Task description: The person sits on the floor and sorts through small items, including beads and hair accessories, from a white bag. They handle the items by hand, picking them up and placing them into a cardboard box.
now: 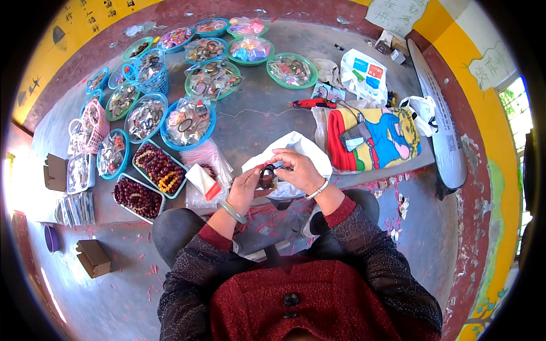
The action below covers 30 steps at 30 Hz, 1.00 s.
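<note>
both hands grasp a dark bracelet (267, 176) just above the lap, over a white plastic bag (293, 149). left hand (245, 188) pinches its lower edge, right hand (298, 170) grips the top. tray of red-brown beads (160, 167) sits to the left.

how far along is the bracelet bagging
Done, it seems: many bowls on the ledge already hold bracelets in clear bags. In hand: both the left hand and right hand hold a dark bracelet over a white bag. Left: two trays of loose dark beads by the left knee look unbagged.
</note>
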{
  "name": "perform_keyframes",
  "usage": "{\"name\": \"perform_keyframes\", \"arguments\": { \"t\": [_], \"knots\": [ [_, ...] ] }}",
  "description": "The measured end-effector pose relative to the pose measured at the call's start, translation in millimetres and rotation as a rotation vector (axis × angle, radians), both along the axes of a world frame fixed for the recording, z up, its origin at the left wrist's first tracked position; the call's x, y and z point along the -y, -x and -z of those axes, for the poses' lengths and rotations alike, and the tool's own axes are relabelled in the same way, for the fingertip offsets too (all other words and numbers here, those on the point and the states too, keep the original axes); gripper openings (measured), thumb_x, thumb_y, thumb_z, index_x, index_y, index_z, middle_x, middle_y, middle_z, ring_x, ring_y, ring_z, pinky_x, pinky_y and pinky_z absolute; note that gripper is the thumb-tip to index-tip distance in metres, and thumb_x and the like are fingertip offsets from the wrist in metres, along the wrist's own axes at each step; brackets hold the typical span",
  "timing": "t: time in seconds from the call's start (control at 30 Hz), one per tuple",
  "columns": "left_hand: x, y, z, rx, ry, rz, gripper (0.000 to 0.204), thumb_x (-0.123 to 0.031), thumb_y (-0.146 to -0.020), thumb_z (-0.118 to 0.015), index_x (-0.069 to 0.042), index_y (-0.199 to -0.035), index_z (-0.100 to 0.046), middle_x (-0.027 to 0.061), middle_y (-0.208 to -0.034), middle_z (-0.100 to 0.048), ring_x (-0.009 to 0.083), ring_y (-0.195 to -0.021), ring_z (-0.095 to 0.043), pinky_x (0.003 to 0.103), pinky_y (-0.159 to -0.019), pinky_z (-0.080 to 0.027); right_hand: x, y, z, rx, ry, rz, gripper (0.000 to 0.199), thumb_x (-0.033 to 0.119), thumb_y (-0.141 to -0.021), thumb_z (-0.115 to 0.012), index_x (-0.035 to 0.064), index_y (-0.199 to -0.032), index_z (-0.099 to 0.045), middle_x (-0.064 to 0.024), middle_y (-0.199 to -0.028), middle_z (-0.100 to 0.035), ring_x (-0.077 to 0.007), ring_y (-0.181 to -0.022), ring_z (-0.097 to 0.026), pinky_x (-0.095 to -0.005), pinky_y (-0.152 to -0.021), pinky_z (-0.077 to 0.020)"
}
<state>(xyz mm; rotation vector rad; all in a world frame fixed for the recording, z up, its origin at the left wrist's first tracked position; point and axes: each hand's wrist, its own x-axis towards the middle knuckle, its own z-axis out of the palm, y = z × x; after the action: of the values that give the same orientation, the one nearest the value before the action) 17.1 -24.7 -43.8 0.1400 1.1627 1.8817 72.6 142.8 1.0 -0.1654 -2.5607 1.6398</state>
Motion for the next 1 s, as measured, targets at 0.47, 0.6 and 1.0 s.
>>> {"name": "perform_keyframes", "arguments": {
  "t": [0.47,0.6,1.0],
  "knots": [
    [2.2,-0.9,-8.6,-0.008,-0.033,0.034,0.034,-0.025,-0.093,-0.035,-0.002,-0.116,-0.045,0.0088,-0.096,-0.057,0.0186,-0.088,-0.059,0.029,-0.072,-0.052,-0.1,-1.1,4.8,-0.231,-0.411,-0.137,0.023,0.010,-0.068,-0.064,0.0112,-0.091,-0.067,-0.0106,-0.116,-0.052,-0.0280,-0.117,-0.040,-0.0350,-0.093,-0.0367],
    [2.7,-0.5,-8.6,0.001,-0.020,0.061,0.035,-0.025,-0.093,-0.035,-0.003,-0.120,-0.044,0.0088,-0.098,-0.058,0.0183,-0.088,-0.059,0.028,-0.072,-0.051,0.4,-1.1,5.9,-0.240,-0.456,-0.177,0.023,0.013,-0.068,-0.064,0.0104,-0.091,-0.066,-0.0111,-0.118,-0.050,-0.0294,-0.118,-0.038,-0.0360,-0.095,-0.0348],
    [-0.6,-2.8,-4.5,-0.006,0.005,0.075,0.035,-0.024,-0.093,-0.035,-0.001,-0.120,-0.044,0.0071,-0.094,-0.058,0.0161,-0.083,-0.059,0.025,-0.067,-0.052,1.0,1.7,7.5,-0.330,-0.483,-0.239,0.018,0.016,-0.066,-0.065,0.0103,-0.083,-0.066,-0.0177,-0.113,-0.052,-0.0366,-0.114,-0.041,-0.0400,-0.094,-0.0349]
  ]
}}
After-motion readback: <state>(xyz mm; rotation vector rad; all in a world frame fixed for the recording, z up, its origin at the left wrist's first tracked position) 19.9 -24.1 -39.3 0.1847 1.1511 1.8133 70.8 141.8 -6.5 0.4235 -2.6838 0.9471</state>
